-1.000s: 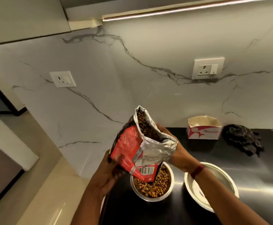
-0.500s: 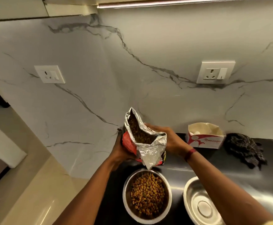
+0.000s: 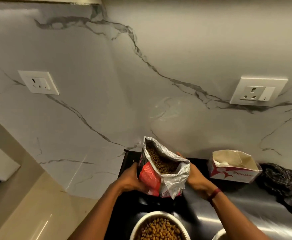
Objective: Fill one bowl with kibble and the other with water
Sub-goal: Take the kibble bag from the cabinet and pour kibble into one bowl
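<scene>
Steel second bowl (image 3: 219,235) cropped; bag (image 3: 174,181) hides right hand (image 3: 196,177).

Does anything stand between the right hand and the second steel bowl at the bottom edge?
Nothing visible stands between the right hand and the round steel bowl; only black countertop shows there. That hand grips the open red-and-silver foil kibble bag with the left hand.

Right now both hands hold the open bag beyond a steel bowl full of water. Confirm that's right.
Wrong: the steel bowl holds kibble, not water, as the head view shows. The rest stands: the left hand and right hand hold the open bag beyond it.
</scene>
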